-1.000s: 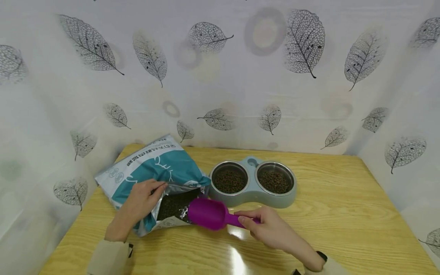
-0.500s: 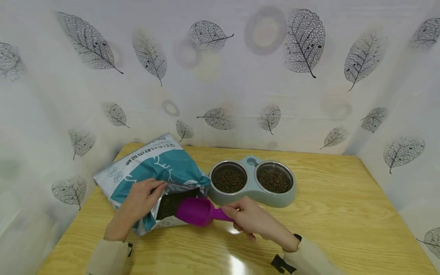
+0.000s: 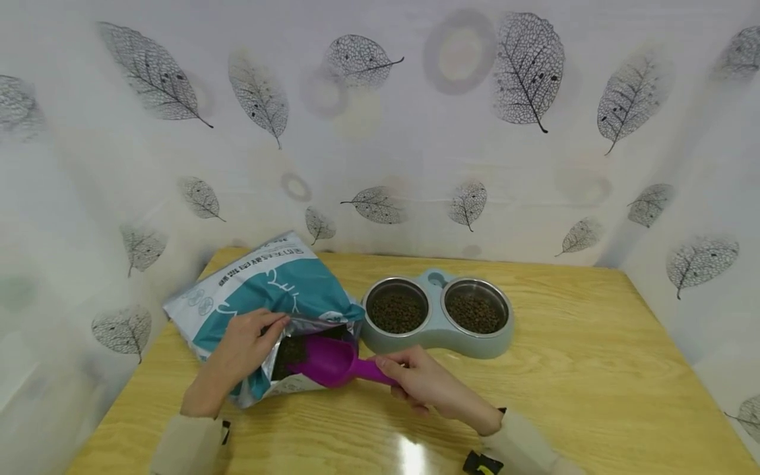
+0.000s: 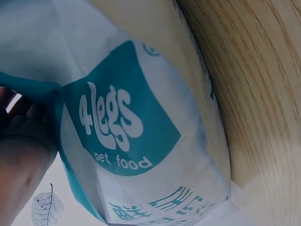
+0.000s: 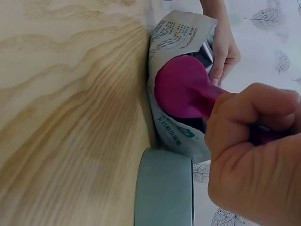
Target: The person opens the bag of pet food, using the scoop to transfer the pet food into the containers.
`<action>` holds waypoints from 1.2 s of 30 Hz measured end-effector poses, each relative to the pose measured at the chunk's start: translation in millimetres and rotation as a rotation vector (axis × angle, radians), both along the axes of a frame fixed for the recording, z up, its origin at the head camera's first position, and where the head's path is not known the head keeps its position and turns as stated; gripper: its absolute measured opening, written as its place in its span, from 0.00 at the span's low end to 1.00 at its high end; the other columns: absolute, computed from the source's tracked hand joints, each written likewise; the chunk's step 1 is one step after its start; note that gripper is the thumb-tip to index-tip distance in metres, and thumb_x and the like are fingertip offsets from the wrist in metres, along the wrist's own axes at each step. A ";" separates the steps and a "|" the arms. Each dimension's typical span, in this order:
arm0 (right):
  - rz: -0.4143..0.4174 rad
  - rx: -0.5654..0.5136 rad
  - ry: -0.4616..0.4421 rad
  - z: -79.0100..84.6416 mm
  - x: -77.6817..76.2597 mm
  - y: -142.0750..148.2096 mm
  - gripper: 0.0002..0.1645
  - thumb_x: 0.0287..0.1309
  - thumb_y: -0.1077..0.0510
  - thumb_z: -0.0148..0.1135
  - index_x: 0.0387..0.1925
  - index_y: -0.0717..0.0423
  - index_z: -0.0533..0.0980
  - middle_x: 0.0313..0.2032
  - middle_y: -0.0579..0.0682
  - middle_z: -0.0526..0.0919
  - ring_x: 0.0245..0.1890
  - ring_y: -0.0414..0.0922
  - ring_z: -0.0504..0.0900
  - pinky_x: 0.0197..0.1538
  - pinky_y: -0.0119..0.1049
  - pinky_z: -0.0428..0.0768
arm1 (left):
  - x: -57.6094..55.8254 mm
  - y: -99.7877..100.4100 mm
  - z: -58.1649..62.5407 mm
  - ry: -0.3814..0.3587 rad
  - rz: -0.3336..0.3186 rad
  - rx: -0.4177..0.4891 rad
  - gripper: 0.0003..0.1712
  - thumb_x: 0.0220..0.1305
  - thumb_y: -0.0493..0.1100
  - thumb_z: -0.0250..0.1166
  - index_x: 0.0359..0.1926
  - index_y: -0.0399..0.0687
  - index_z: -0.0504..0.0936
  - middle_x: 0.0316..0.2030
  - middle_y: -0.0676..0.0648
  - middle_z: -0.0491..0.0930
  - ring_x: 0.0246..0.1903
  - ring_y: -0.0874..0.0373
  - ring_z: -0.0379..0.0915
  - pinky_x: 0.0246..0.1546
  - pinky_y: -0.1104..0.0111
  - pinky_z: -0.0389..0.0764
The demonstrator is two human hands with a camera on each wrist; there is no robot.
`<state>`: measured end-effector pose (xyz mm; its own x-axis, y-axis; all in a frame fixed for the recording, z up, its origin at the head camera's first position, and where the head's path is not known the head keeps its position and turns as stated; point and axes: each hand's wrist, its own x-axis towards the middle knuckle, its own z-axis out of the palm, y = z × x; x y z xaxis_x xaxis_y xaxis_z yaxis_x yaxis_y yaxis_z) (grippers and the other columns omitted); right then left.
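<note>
A teal and white pet food bag [image 3: 297, 280] lies on its side at the left of the table, its mouth facing the person. My left hand [image 3: 246, 343] pinches the upper edge of that mouth and holds it up. In my right hand [image 3: 424, 379] is the handle of a purple scoop [image 3: 329, 361], gripped with curled fingers. The scoop's front part is inside the bag's mouth, against dark kibble [image 3: 291, 353]. From the right wrist view, the back of the scoop [image 5: 181, 87] fills the bag's opening. The scoop's front edge is hidden there.
A blue-grey double feeder [image 3: 436, 333] stands right of the bag, near its mouth. Its two steel bowls hold brown kibble [image 3: 396, 313]. The wood table [image 3: 570, 369] extends to the right. A leaf-patterned curtain [image 3: 404, 152] hangs behind and at both sides.
My right hand has moved left, pushing the scoop from the bag's mouth deeper inside. The left hand, the bag and the feeder have stayed in place.
</note>
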<state>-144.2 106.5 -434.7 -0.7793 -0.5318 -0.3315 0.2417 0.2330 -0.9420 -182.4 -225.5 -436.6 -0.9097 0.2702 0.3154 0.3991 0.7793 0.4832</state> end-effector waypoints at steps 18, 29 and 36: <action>-0.020 -0.058 0.009 -12.9 16.4 45.9 0.26 0.76 0.44 0.54 0.65 0.52 0.79 0.14 0.41 0.67 0.08 0.32 0.57 0.12 0.27 0.58 | -0.8 1.6 1.3 0.020 0.013 -0.020 0.11 0.71 0.37 0.64 0.47 0.37 0.90 0.25 0.52 0.78 0.23 0.68 0.65 0.24 0.72 0.70; -0.048 -0.120 -0.023 -11.5 23.1 57.9 0.27 0.77 0.45 0.53 0.65 0.56 0.78 0.15 0.40 0.67 0.08 0.31 0.57 0.12 0.26 0.58 | -0.7 0.2 -1.5 0.017 0.019 -0.025 0.11 0.72 0.38 0.64 0.47 0.39 0.90 0.26 0.52 0.81 0.23 0.69 0.65 0.25 0.71 0.71; -0.037 -0.208 -0.056 -11.7 23.9 65.0 0.25 0.80 0.45 0.48 0.67 0.50 0.77 0.17 0.39 0.67 0.10 0.30 0.59 0.13 0.25 0.60 | -2.1 0.2 -2.6 0.055 0.003 -0.023 0.10 0.70 0.37 0.65 0.46 0.38 0.91 0.25 0.52 0.80 0.23 0.69 0.65 0.24 0.71 0.71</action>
